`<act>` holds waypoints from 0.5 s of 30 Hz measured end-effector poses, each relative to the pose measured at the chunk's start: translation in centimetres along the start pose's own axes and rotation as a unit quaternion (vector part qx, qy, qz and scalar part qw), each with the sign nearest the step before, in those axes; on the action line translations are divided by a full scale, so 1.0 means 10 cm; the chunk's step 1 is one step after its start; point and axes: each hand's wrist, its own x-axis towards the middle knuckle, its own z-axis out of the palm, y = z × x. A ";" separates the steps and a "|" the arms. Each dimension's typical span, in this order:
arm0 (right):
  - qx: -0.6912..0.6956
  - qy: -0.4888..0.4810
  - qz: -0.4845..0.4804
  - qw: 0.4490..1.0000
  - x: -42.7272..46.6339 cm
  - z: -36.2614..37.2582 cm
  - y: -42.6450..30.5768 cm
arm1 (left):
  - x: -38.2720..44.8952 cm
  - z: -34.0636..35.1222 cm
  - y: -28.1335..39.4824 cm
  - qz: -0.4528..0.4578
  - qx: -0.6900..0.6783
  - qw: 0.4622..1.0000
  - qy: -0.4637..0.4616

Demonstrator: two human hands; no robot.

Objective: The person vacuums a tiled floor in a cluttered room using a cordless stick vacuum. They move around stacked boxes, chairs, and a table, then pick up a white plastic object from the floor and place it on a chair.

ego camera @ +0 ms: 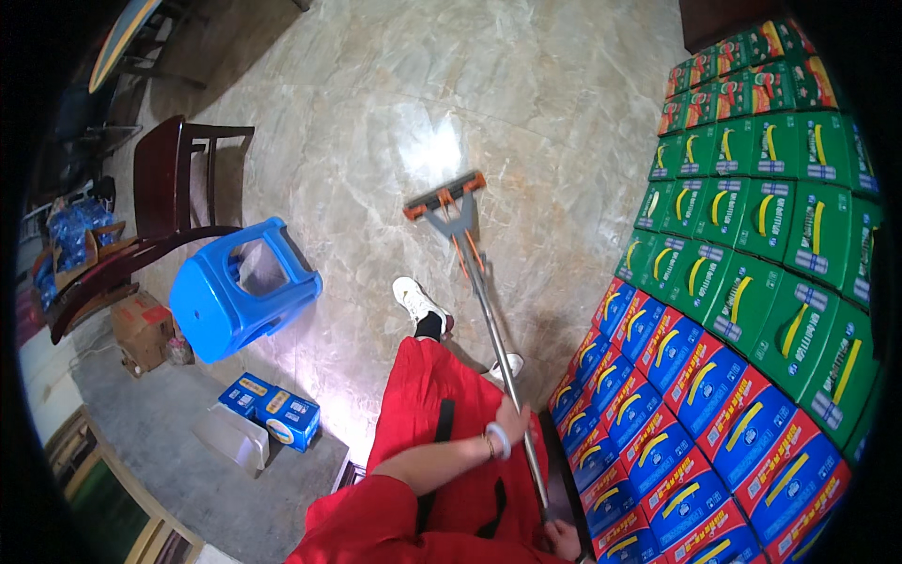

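A sponge mop with a metal pole slants across the floor in front of me. Its grey and orange head lies on the marbled tile, beyond my white shoes. My left hand, with a pale bangle at the wrist, is wrapped around the middle of the pole. Lower down, near the pole's end, my right hand grips it close to the bottom of the view. My red clothing hides part of the floor below.
Stacked drink cartons, green and blue-red, line the right side. To the left are a tipped blue plastic stool, a dark wooden chair, a cardboard box and blue packs. Glossy tile floor stretches ahead.
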 end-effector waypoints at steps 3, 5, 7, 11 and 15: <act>0.175 0.011 -0.025 0.984 0.62 -0.05 -0.83 | 0.59 -0.31 0.80 0.168 0.179 0.966 0.080; 0.222 -0.079 0.013 0.972 1.06 -0.06 -1.45 | 0.95 -0.62 1.43 0.072 0.099 0.989 0.078; 0.272 -0.116 -0.024 0.955 1.36 0.16 -1.90 | 1.13 -0.91 1.91 0.123 0.120 0.979 0.108; 0.282 -0.119 -0.049 0.951 1.28 0.36 -1.79 | 1.04 -1.01 1.89 0.123 0.160 0.967 0.159; 0.096 0.017 -0.079 0.992 0.50 0.07 -0.66 | 0.38 -0.31 0.64 0.064 0.101 0.987 0.104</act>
